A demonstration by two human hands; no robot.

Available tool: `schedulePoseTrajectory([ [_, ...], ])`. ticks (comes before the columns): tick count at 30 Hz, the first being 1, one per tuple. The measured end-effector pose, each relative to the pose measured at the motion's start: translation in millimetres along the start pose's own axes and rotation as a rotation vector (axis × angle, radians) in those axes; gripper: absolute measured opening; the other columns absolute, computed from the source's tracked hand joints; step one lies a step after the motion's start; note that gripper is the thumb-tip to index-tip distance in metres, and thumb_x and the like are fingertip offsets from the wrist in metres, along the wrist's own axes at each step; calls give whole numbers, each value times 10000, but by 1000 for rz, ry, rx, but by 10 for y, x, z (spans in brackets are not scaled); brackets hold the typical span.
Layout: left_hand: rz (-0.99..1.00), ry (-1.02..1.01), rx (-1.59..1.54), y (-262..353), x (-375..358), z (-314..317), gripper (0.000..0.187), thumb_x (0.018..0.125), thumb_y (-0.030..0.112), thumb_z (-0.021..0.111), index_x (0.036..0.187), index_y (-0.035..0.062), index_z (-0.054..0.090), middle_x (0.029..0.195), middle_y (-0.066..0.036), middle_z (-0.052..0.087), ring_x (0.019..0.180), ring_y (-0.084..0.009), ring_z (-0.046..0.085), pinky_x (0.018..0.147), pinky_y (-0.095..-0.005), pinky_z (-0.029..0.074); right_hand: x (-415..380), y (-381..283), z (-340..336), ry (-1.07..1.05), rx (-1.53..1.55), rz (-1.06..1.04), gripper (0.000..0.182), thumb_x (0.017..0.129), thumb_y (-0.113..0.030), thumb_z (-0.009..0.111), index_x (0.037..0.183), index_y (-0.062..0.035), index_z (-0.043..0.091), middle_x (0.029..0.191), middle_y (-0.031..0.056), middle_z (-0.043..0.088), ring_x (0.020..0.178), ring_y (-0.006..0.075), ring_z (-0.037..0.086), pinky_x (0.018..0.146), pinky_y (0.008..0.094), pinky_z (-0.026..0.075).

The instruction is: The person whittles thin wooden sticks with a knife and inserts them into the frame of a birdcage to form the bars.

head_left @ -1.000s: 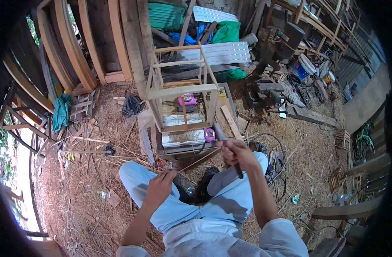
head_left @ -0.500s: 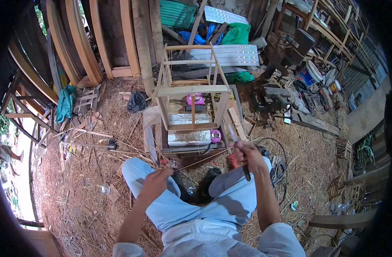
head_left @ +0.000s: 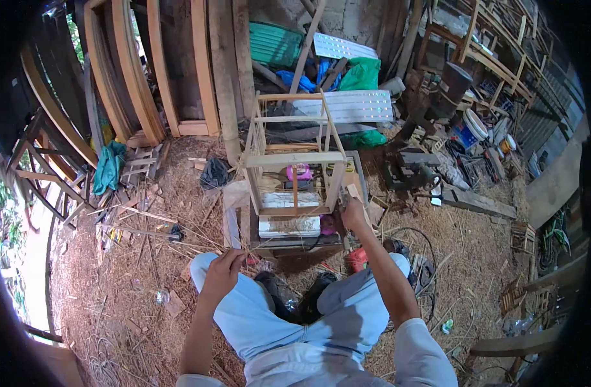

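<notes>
My left hand point(head_left: 223, 274) is closed in a pinch above my left knee; whatever thin thing its fingers hold is too small to make out. My right hand point(head_left: 355, 216) reaches forward to the right front post of a small wooden frame point(head_left: 295, 158). Its fingers are curled together around something I cannot make out, and no knife shows clearly there. The frame stands on a low workbench point(head_left: 295, 245). Inside and below it are a white slatted piece point(head_left: 289, 226) and a pink tape measure point(head_left: 300, 171). A second pink thing point(head_left: 328, 224) lies beside the right post.
Wood shavings and thin strips cover the floor point(head_left: 140, 258). Tall wooden door frames point(head_left: 137, 71) lean at the back left. A black bag point(head_left: 215, 174) lies left of the bench. A red thing point(head_left: 358, 260) rests by my right knee, and a cable point(head_left: 431, 251) curls beyond it.
My right hand, which held a knife upright, has moved forward and left to the frame's post. The thin strip stretched between my hands no longer shows. My left hand has shifted slightly left.
</notes>
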State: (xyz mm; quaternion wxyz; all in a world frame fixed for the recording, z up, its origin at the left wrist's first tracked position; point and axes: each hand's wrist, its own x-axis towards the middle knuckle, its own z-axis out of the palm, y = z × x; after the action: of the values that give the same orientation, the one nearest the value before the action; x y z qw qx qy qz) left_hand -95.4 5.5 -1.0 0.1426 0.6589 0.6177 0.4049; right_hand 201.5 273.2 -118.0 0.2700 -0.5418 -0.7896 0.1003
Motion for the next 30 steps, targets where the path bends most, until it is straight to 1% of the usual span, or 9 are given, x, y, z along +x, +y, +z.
schedulePoseTrajectory([
  [6, -31, 40, -14, -20, -72, -18, 61, 857, 24, 564, 915, 11, 575, 791, -137, 585, 641, -295, 568, 572, -357, 438, -48, -289, -351, 139, 163, 101, 369, 723, 39, 599, 1090, 38, 555, 865, 192, 603, 786, 330, 602, 737, 371, 485],
  [7, -33, 38, -12, -29, -89, 22, 61, 857, 24, 564, 915, 11, 575, 791, -137, 585, 641, -295, 568, 572, -357, 438, -84, -376, -434, 166, 366, 173, 296, 833, 54, 481, 1122, 42, 540, 982, 197, 614, 935, 301, 602, 835, 327, 456],
  [11, -87, -6, -133, 100, -7, 369, 86, 836, 25, 593, 920, 10, 590, 797, -129, 592, 679, -260, 573, 625, -325, 458, -486, -1066, -859, 76, 1158, 87, 361, 994, -250, 392, 1231, 4, 491, 1030, 103, 625, 993, 160, 577, 824, 286, 469],
  [15, -170, -84, -208, 175, 154, 863, 143, 821, 21, 609, 963, 34, 612, 855, -126, 591, 748, -253, 581, 672, -315, 475, -625, -1471, -1057, 22, 1555, 129, 368, 997, -257, 387, 1272, -33, 483, 869, 29, 582, 850, 106, 563, 753, 222, 460],
  [18, 167, 92, 18, 320, 309, 1016, 207, 815, 26, 613, 1020, 50, 600, 988, -138, 585, 904, -298, 577, 791, -365, 471, -522, -1449, -1440, 35, 1431, 245, 298, 984, -156, 412, 1227, -31, 531, 789, -9, 533, 742, 83, 531, 655, 203, 438],
  [20, 73, -11, 21, 423, 495, 922, 228, 817, 43, 618, 1043, 54, 588, 1081, -146, 563, 1006, -334, 546, 869, -405, 442, -400, -1399, -1592, 163, 1279, 167, 247, 916, -53, 496, 1146, -27, 583, 779, 4, 558, 676, 76, 516, 566, 219, 413],
  [22, 97, 75, 48, 460, 728, 811, 265, 817, 57, 627, 1076, 43, 573, 1086, -146, 569, 1027, -329, 549, 862, -399, 450, -356, -1228, -1575, 170, 761, -128, 195, 861, -13, 526, 1034, -15, 617, 766, 20, 596, 684, 80, 554, 574, 246, 429],
  [27, 101, 161, 135, 408, 1175, 758, 300, 832, 78, 623, 1116, 24, 541, 1100, -146, 570, 1042, -326, 545, 864, -405, 449, -419, -1125, -1149, 20, 422, -133, 257, 743, -3, 616, 989, -78, 618, 791, 122, 622, 700, 331, 607, 601, 414, 497],
  [30, 42, 117, 178, 348, 1287, 809, 266, 847, 79, 612, 1096, 19, 537, 1093, -150, 571, 1026, -314, 550, 858, -399, 451, -408, -1047, -908, 34, 506, -171, 317, 720, 17, 606, 1022, -77, 598, 764, 119, 610, 699, 338, 607, 588, 417, 490],
])
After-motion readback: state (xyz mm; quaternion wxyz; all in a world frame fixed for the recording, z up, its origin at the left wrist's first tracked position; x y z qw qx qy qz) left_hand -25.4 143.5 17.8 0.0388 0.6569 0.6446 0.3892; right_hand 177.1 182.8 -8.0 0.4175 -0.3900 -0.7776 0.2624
